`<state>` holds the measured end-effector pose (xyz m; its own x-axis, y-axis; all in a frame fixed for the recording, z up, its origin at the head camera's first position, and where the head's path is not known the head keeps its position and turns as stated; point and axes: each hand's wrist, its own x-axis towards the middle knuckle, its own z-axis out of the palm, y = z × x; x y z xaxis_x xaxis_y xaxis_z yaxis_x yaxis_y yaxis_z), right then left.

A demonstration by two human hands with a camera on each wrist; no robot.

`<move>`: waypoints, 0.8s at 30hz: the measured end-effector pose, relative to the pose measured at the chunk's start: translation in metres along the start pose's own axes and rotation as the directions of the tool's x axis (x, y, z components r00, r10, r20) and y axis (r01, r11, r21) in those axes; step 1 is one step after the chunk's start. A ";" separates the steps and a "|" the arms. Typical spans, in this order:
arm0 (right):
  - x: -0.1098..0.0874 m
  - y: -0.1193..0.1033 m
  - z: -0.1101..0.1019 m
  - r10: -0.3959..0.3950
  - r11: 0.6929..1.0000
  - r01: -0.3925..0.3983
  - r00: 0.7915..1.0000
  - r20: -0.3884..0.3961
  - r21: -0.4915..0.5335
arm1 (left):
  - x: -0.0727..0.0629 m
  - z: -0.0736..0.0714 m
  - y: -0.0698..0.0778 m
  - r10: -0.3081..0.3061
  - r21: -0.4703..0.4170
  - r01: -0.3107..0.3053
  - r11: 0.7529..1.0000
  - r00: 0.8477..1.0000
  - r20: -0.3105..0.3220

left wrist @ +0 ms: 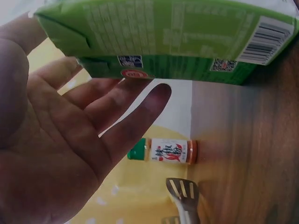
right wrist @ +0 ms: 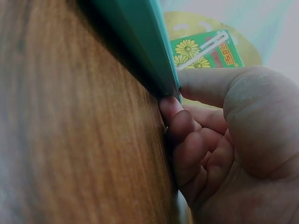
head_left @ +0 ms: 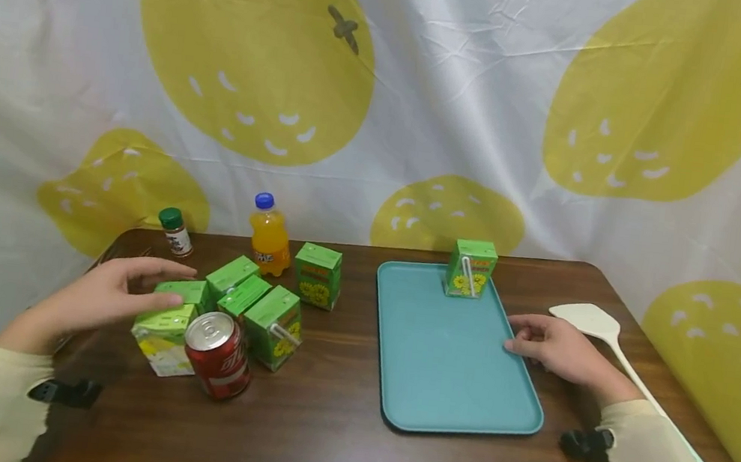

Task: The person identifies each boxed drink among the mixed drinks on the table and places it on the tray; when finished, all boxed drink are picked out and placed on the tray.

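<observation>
Standing in the far right corner of a shallow teal rectangular tray with rounded corners, a small green box-shaped drink carton with yellow flowers and a white straw is shown in the head view; the tray's rim is pinched by the right hand, presumably so that it can be steadied; the left hand is poised at a lime-and-white carton and a dark green carton behind it, thumb and fingers parted, seemingly so that both can be spanned; a glossy red metal can is set just beside them, and three more green cartons are clustered there, perhaps for easy reach; farther back, a clear plastic bottle of orange drink is placed on the brown wood-grained table. By the left wrist view, flat, lightly creased carton faces are revealed; the left fingers are extended, not wrapped round anything, and contact cannot be told; a green-capped cylindrical jar is seen beyond. By the right wrist view, the smooth, thin rim is shown gripped between thumb and bent fingers.
</observation>
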<state>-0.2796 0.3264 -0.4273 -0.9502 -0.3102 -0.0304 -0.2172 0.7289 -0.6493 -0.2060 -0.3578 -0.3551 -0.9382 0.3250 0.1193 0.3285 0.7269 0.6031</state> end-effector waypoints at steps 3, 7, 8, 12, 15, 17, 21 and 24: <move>0.001 -0.001 0.000 0.003 1.000 -0.003 1.000 0.001 -0.009 | -0.001 -0.002 -0.002 -0.026 0.026 0.026 0.999 1.000 0.008; 0.001 0.000 0.001 0.006 1.000 -0.006 1.000 -0.005 -0.016 | -0.001 -0.003 -0.005 -0.032 0.003 0.032 0.999 0.999 0.017; 0.001 0.000 0.001 0.007 1.000 -0.007 1.000 -0.004 -0.016 | 0.000 -0.003 -0.005 -0.034 -0.003 0.034 0.999 0.999 0.020; 0.001 0.001 0.000 0.009 1.000 -0.009 1.000 -0.001 -0.012 | 0.001 -0.002 -0.009 -0.051 -0.037 0.053 0.998 0.998 0.041; 0.002 0.002 0.000 0.009 1.000 -0.009 1.000 0.000 -0.012 | 0.002 -0.002 -0.013 -0.079 -0.140 0.091 0.986 0.993 0.089; 0.002 0.002 0.000 0.011 1.000 -0.011 1.000 0.003 -0.010 | 0.003 -0.002 -0.016 -0.107 -0.216 0.133 0.967 0.986 0.126; 0.002 0.002 0.000 0.011 1.000 -0.011 1.000 0.010 -0.004 | 0.005 0.000 -0.020 -0.158 -0.318 0.206 0.925 0.973 0.171; 0.002 0.002 0.001 0.013 1.000 -0.013 1.000 0.009 -0.007 | 0.005 0.001 -0.022 -0.178 -0.387 0.243 0.889 0.964 0.197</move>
<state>-0.2816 0.3266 -0.4289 -0.9507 -0.3067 -0.0456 -0.2068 0.7369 -0.6436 -0.2180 -0.3710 -0.3686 -0.9413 0.3035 -0.1477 0.0218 0.4914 0.8706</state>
